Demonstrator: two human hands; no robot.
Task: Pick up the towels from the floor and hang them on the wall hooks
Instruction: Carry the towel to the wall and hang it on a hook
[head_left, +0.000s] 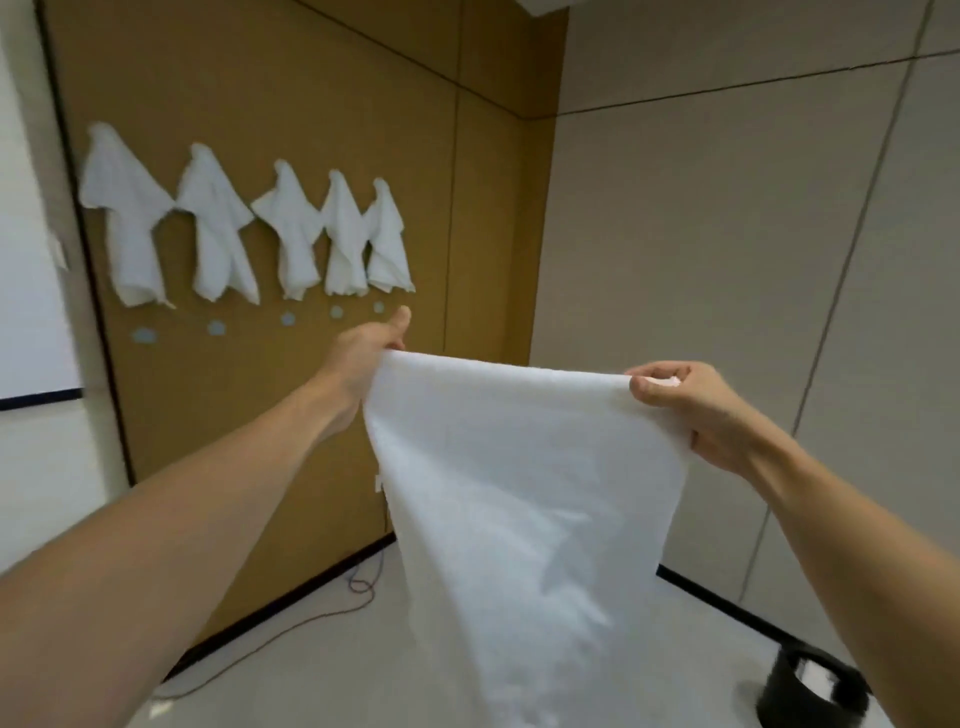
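A white towel (519, 493) hangs spread between my two hands in the middle of the view. My left hand (363, 353) pinches its upper left corner, thumb pointing up. My right hand (696, 410) grips the upper right corner with curled fingers. The towel's lower part drapes down toward the floor. On the brown wall panel (260, 104) at the left, several white towels (291, 234) hang in a row from hooks hidden beneath them. Below that row sit several round grey hooks (287, 319) with nothing on them, just left of my left hand.
A black bin (810, 691) stands on the pale floor at the lower right. A thin cable (311, 618) runs along the floor near the wall base. A white board (26, 312) covers the far left wall. Beige wall panels (727, 234) fill the right.
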